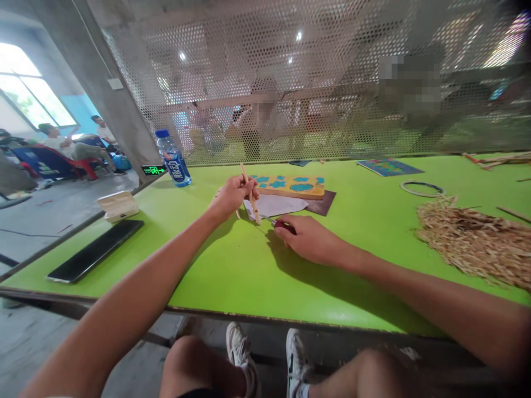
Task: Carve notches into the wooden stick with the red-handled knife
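My left hand (236, 196) is closed around a thin pale wooden stick (254, 210), which stands nearly upright with its lower end close to the table. In my right hand (309, 235) is a small knife (270, 220), its blade pointing left at the stick's lower end. Whether the blade touches the wood I cannot tell. Behind the hands lie a sheet of white paper (282, 205) and a dark brown sheet (326, 203). A yellow board with blue-green patches (305, 188) rests behind the paper.
A heap of wood shavings (468, 237) covers the table's right side, near a ring (422, 189) and a blue patterned card (390, 167). On the left are a black phone (95, 251), an open white case (118, 206) and a water bottle (174, 160). A perforated screen (332, 121) borders the green table (232, 276).
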Demonstrator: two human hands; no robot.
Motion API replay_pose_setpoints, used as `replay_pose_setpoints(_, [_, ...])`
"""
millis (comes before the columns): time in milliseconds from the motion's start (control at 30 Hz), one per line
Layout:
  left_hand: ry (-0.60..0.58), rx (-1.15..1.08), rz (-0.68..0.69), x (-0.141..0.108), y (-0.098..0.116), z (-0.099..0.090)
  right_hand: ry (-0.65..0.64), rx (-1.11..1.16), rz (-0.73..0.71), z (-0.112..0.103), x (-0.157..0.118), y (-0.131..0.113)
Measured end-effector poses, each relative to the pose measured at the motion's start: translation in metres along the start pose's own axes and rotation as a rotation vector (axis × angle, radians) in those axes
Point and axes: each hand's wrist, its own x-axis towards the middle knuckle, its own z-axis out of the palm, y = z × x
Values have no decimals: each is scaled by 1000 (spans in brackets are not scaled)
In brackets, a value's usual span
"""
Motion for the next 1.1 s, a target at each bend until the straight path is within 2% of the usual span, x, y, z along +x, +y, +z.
replay_pose_setpoints(233, [-26,10,-13,-1,2,0,32,-76,-24,1,2,5])
replay_pose_setpoints(433, [-6,-10,-90,-4,-1,-2,37,-93,-43,0,2,8])
replay_pose_setpoints(600, [-36,-24,-139,-7,-1,1,36,-97,-60,-1,2,8])
replay_pose_setpoints(1100, [-148,-11,-16,-5,-2,-1,67,-102,-160,-4,7,20])
